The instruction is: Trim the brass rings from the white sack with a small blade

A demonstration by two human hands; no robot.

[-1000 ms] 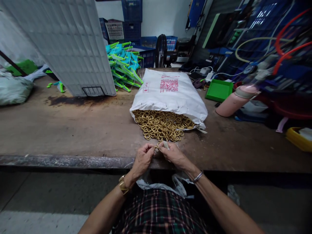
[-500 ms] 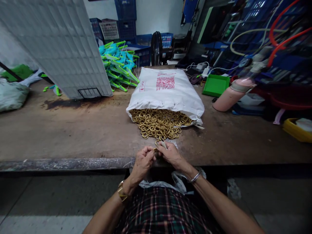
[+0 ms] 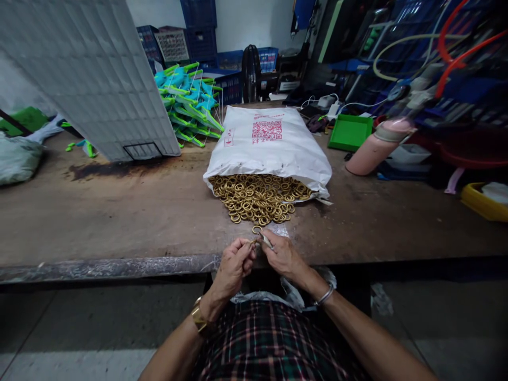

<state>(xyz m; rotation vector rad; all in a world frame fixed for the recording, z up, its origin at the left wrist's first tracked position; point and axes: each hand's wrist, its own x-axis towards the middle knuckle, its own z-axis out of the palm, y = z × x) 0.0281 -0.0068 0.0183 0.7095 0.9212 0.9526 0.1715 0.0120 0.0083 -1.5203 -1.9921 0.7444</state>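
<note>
My left hand [image 3: 237,259] is closed, thumb and fingertips pinching a gold ring [image 3: 254,241], seen nearly edge-on. My right hand [image 3: 283,256] is wrapped round a small pale-handled tool [image 3: 267,242]; its dark tip meets or nearly meets the ring, and its exact kind is unclear. Just beyond my fingertips lies a single gold ring [image 3: 257,229]. A heap of gold rings [image 3: 260,203] spills toward me from the mouth of a white sack [image 3: 238,151] with red print, which lies on its side on the brown table [image 3: 119,222].
A grey ribbed panel [image 3: 119,79] leans at the left, with green and blue plastic parts [image 3: 190,106] behind it. On the right are a green tray [image 3: 350,132], a pink bottle [image 3: 373,151] and a yellow container [image 3: 486,203]. The table's worn front edge [image 3: 119,270] runs close to my wrists.
The view has shifted slightly. My right hand has turned a little and drawn a bit away from the left, so more of the tool shows. Both hands keep their hold.
</note>
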